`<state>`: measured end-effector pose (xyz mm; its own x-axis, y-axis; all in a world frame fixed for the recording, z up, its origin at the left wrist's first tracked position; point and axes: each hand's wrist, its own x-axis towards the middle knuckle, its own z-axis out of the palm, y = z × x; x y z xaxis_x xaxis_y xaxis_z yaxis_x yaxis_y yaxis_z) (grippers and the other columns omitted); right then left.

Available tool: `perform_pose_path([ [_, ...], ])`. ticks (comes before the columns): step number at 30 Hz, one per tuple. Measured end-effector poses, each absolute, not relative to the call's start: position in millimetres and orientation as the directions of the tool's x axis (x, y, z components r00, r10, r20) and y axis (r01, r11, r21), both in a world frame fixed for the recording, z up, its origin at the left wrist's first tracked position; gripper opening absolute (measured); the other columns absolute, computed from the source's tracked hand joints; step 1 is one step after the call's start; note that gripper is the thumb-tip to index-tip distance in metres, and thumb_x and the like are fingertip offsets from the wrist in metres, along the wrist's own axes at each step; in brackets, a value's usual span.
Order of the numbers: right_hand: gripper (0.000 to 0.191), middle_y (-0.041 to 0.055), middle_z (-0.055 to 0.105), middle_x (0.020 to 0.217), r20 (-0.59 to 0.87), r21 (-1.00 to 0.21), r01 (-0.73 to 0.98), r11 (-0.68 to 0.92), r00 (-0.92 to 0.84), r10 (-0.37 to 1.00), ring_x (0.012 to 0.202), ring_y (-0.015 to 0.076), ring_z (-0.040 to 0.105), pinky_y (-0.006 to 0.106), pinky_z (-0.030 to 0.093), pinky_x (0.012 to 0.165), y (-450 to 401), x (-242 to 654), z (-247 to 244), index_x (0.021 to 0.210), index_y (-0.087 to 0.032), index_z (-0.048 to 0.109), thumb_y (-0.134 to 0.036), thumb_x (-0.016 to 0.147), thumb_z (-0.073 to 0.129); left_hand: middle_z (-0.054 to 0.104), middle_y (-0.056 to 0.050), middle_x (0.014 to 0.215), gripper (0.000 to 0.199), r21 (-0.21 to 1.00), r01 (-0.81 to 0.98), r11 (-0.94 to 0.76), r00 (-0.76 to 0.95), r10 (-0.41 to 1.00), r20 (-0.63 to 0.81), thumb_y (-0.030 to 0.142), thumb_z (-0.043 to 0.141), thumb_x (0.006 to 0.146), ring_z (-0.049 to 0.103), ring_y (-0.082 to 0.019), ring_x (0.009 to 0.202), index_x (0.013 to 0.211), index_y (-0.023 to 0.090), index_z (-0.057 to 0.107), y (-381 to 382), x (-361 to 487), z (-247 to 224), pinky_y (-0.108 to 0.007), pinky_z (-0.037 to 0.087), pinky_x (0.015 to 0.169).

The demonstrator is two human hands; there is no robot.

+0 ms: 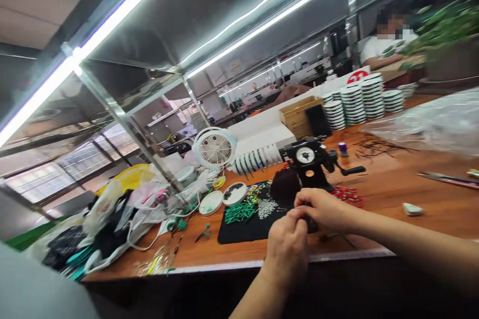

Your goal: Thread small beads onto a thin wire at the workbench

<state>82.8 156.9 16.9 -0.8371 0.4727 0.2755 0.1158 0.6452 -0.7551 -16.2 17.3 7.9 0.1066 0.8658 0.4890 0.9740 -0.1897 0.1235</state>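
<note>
Green pieces [235, 212] lie on a black mat [239, 229], left of the left hand [286, 254]. This hand and the right hand [324, 209] are closed together, pinching a small dark object [311, 224], with a black dial stand [305, 157] just ahead.

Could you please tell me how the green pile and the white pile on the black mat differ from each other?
The green pile consists of short, elongated pieces lying roughly side by side, while the white pile looks like much finer bits in a loose heap. The green pile also sits further left than the white pile. Both rest directly on the black mat, close to each other.
</note>
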Motion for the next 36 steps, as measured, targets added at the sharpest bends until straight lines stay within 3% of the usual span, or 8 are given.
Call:
perform_pose_path([
  [6, 0.02, 0.0049, 0.061, 0.073, 0.33, -0.71, 0.086, 0.699, -0.836, 0.438, 0.069, 0.018, 0.057, 0.029, 0.044, 0.064, 155.0, 84.4, 3.6, 0.067, -0.018, 0.059, -0.025, 0.081, 0.047, 0.064, -0.012, 0.089, 0.013, 0.205, 0.969, -0.137, 0.03, 0.891, 0.454, 0.009, 0.046, 0.077, 0.059, -0.023, 0.081, 0.082, 0.015, 0.056, 14.0, -11.0, 10.2, -0.032, 0.046, 0.068],
  [8, 0.021, 0.0069, 0.06, 0.079, 0.45, -0.657, 0.053, 0.752, -0.773, 0.448, 0.072, 0.0196, 0.057, 0.031, 0.045, 0.067, 148.9, 90.9, -0.1, 0.075, -0.019, 0.061, -0.031, 0.084, 0.046, 0.062, -0.009, 0.083, 0.01, 0.506, 0.861, -0.054, -0.195, 0.882, 0.428, 0.011, 0.049, 0.077, 0.056, -0.02, 0.077, 0.079, 0.016, 0.058, 13.1, -7.8, 12.0, -0.03, 0.042, 0.066],
  [11, 0.028, 0.008, 0.06, 0.083, 0.578, -0.593, 0.05, 0.804, -0.668, 0.468, 0.07, 0.021, 0.058, 0.033, 0.045, 0.064, 136.7, 104.4, -5.5, 0.082, -0.023, 0.063, -0.044, 0.086, 0.046, 0.055, -0.002, 0.064, 0.004, 0.961, 0.272, 0.048, -0.546, 0.83, 0.113, 0.017, 0.057, 0.07, 0.046, -0.014, 0.058, 0.067, 0.017, 0.057, 14.6, -6.2, 13.6, -0.027, 0.033, 0.054],
  [15, 0.039, 0.0064, 0.06, 0.067, 0.44, -0.626, 0.106, 0.772, -0.77, 0.462, 0.058, 0.0204, 0.057, 0.031, 0.043, 0.053, 121.5, 114.5, -13.6, 0.066, -0.025, 0.065, -0.058, 0.081, 0.05, 0.05, 0.002, 0.053, 0.011, 0.986, -0.154, 0.062, -0.551, 0.823, -0.138, 0.025, 0.057, 0.062, 0.024, -0.006, 0.037, 0.06, 0.017, 0.051, 19.8, -6.1, 14.5, -0.025, 0.015, 0.041],
  [20, 0.036, 0.0059, 0.064, 0.073, 0.247, -0.786, 0.142, 0.602, -0.82, 0.516, 0.068, 0.0201, 0.06, 0.03, 0.047, 0.062, 112.0, 110.3, -24.5, 0.076, -0.025, 0.069, -0.054, 0.083, 0.05, 0.056, -0.001, 0.057, 0.009, 0.945, -0.325, -0.023, -0.539, 0.826, -0.165, 0.02, 0.058, 0.056, 0.023, -0.003, 0.037, 0.055, 0.014, 0.051, 21.9, -1.0, 16.5, -0.025, 0.013, 0.044],
  [24, 0.034, 0.0068, 0.064, 0.076, 0.291, -0.8, 0.094, 0.593, -0.803, 0.52, 0.07, 0.0197, 0.06, 0.029, 0.048, 0.063, 107.5, 111.7, -26.3, 0.08, -0.023, 0.068, -0.047, 0.087, 0.046, 0.049, 0.002, 0.052, 0.008, 0.935, -0.353, -0.022, -0.518, 0.837, -0.176, 0.02, 0.057, 0.057, 0.023, -0.004, 0.037, 0.057, 0.015, 0.05, 20.6, 0.7, 16.0, -0.025, 0.014, 0.043],
  [28, 0.029, 0.009, 0.058, 0.078, 0.543, -0.6, 0.054, 0.798, -0.706, 0.456, 0.071, 0.0207, 0.057, 0.032, 0.046, 0.062, 106.4, 117.7, -25.2, 0.078, -0.022, 0.064, -0.036, 0.089, 0.042, 0.057, -0.001, 0.063, 0.011, 0.965, -0.262, 0.014, -0.519, 0.841, -0.153, 0.022, 0.058, 0.061, 0.024, -0.004, 0.039, 0.059, 0.015, 0.049, 20.0, -4.4, 14.9, -0.025, 0.013, 0.043],
  [36, 0.038, 0.0121, 0.056, 0.111, 0.702, -0.328, -0.069, 0.942, -0.685, 0.194, 0.103, 0.0243, 0.055, 0.034, 0.049, 0.078, 119.9, 111.6, -44.2, 0.102, -0.023, 0.06, -0.007, 0.077, 0.038, 0.061, -0.003, 0.071, 0.008, 0.949, 0.309, 0.064, -0.478, 0.873, 0.097, 0.018, 0.059, 0.075, 0.049, -0.015, 0.068, 0.071, 0.015, 0.065, 7.5, -11.0, 22.8, -0.028, 0.034, 0.065],
])
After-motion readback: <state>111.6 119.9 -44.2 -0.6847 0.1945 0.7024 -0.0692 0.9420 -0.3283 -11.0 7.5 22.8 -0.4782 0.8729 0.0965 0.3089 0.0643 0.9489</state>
